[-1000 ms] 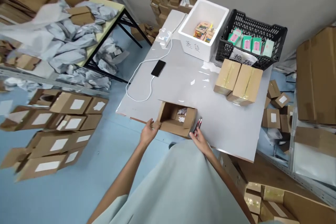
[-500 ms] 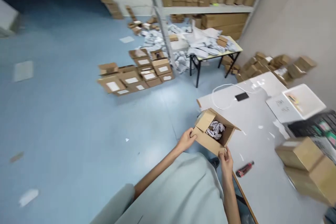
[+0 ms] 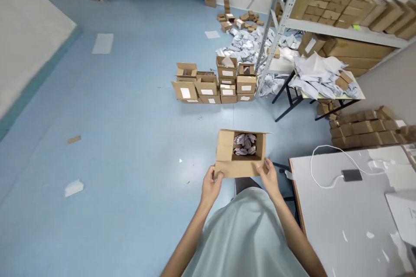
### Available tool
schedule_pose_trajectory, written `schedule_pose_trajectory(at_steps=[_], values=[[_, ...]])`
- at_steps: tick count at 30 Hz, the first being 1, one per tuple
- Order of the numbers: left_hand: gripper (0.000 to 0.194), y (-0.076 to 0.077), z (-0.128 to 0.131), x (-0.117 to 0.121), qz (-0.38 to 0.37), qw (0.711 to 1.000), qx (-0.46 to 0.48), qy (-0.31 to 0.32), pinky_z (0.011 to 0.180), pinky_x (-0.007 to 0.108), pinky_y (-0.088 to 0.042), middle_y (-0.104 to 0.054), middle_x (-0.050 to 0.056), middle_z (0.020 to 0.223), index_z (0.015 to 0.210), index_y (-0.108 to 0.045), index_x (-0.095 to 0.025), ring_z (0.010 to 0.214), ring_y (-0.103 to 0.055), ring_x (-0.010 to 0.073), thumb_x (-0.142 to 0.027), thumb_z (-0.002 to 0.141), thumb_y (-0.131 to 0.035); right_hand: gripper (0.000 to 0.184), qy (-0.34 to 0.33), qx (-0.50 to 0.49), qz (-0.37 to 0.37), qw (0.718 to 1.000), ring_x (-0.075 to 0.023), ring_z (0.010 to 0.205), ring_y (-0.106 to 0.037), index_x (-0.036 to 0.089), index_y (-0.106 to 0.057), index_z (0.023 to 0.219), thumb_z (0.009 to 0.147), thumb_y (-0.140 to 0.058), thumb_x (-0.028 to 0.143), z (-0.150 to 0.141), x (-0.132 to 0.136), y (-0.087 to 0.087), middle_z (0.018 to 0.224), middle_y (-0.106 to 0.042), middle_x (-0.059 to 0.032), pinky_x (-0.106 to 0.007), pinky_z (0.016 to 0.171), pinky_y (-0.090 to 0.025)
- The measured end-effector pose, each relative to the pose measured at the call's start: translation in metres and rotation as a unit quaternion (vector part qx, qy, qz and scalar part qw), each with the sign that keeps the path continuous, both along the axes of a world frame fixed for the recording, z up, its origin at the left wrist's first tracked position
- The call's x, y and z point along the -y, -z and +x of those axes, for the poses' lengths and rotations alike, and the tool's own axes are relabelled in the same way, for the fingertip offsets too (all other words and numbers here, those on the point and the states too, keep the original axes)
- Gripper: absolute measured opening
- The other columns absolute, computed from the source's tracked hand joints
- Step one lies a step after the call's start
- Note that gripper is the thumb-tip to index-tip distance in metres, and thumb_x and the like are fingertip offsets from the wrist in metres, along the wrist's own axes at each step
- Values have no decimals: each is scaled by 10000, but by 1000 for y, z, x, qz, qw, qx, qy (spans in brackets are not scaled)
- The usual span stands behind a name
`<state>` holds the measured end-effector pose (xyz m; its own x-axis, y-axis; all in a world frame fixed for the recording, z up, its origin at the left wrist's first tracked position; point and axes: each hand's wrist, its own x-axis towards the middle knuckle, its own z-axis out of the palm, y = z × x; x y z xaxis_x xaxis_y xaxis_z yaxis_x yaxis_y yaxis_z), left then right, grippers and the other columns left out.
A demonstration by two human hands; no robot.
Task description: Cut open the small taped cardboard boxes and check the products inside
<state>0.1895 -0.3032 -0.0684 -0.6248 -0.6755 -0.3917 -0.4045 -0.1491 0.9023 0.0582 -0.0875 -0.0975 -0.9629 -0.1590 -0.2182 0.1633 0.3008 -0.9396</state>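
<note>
Between my two hands I hold an open cardboard box (image 3: pixel 240 169) in front of my body, above the floor. Its flaps stand out, and crumpled printed paper (image 3: pixel 245 143) lies inside; whatever is under the paper is hidden. My left hand (image 3: pixel 210 186) grips the near left corner, thumb on top of the flap. At the near right corner my right hand (image 3: pixel 269 178) pinches the same flap.
Open labelled boxes (image 3: pixel 208 91) stand in stacks on the floor ahead. Beyond them are a paper heap (image 3: pixel 247 45), a metal shelf (image 3: pixel 344 32) and a small table (image 3: pixel 303 95) with papers. At right, a white worktable (image 3: pixel 325 216) carries a cabled phone (image 3: pixel 352 175).
My view and body have turned left, away from the worktable. The box has swung with me, off the table's corner and over open floor, held by both hands throughout.
</note>
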Motion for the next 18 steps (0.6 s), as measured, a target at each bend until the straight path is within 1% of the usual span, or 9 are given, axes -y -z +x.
schedule_pose_trajectory(at_steps=[3, 5, 7, 9, 11, 12, 14, 16, 18], values=[[368, -4, -37, 70, 0, 998, 36, -60, 712, 321, -477, -585, -29, 764, 829, -551, -277, 734, -544, 199, -612, 813, -704, 776, -35, 45, -3, 998, -423, 1388, -785, 188, -746, 1417, 886, -815, 750, -56, 84, 7, 1434, -829, -226, -615, 1229, -622], [390, -12, -64, 118, 6, 994, 57, -93, 687, 312, -451, -545, -43, 730, 807, -527, -277, 699, -499, 184, -616, 813, -719, 724, -66, 58, -9, 996, -408, 1395, -785, 199, -734, 1420, 915, -780, 716, -95, 140, 5, 1449, -827, -211, -594, 1236, -617], [408, -20, -92, 163, 11, 990, 71, -118, 678, 307, -441, -526, -49, 717, 795, -510, -275, 689, -483, 178, -617, 821, -731, 673, -104, 68, -17, 992, -383, 1347, -812, 205, -710, 1440, 951, -739, 666, -134, 193, 1, 1411, -846, -194, -561, 1201, -640], [405, -25, -118, 205, 14, 987, 74, -142, 703, 311, -464, -569, -37, 748, 810, -527, -270, 725, -526, 188, -616, 834, -736, 625, -147, 72, -14, 986, -353, 1274, -842, 212, -693, 1456, 979, -710, 615, -172, 244, -5, 1347, -871, -171, -515, 1145, -669], [398, -24, -141, 244, 17, 982, 69, -174, 763, 323, -506, -653, -9, 829, 848, -563, -263, 817, -600, 212, -619, 839, -739, 586, -189, 65, 6, 980, -337, 1237, -852, 221, -690, 1458, 988, -713, 570, -208, 293, -10, 1319, -881, -156, -487, 1112, -677], [398, -21, -151, 263, 18, 979, 68, -190, 793, 329, -520, -683, 4, 869, 865, -575, -260, 866, -626, 225, -621, 840, -741, 577, -208, 59, 20, 976, -335, 1237, -851, 225, -690, 1463, 987, -720, 551, -224, 318, -11, 1326, -881, -152, -482, 1106, -675], [403, -10, -172, 303, 23, 974, 72, -216, 828, 335, -528, -707, 17, 909, 874, -575, -258, 927, -650, 239, -623, 838, -742, 580, -238, 48, 47, 969, -337, 1240, -849, 232, -688, 1484, 989, -736, 531, -254, 367, -9, 1347, -877, -147, -476, 1090, -672], [397, 8, -193, 348, 32, 972, 77, -220, 825, 335, -526, -702, 15, 905, 876, -567, -261, 933, -654, 242, -620, 843, -736, 587, -254, 39, 72, 964, -336, 1215, -854, 243, -693, 1491, 985, -762, 531, -280, 415, -3, 1333, -882, -134, -462, 1055, -675], [384, 28, -218, 399, 45, 974, 81, -207, 812, 338, -527, -695, 12, 893, 887, -572, -264, 912, -652, 241, -615, 846, -723, 590, -252, 37, 92, 963, -326, 1162, -863, 255, -701, 1479, 970, -795, 537, -304, 463, 7, 1289, -894, -115, -440, 1005, -679]])
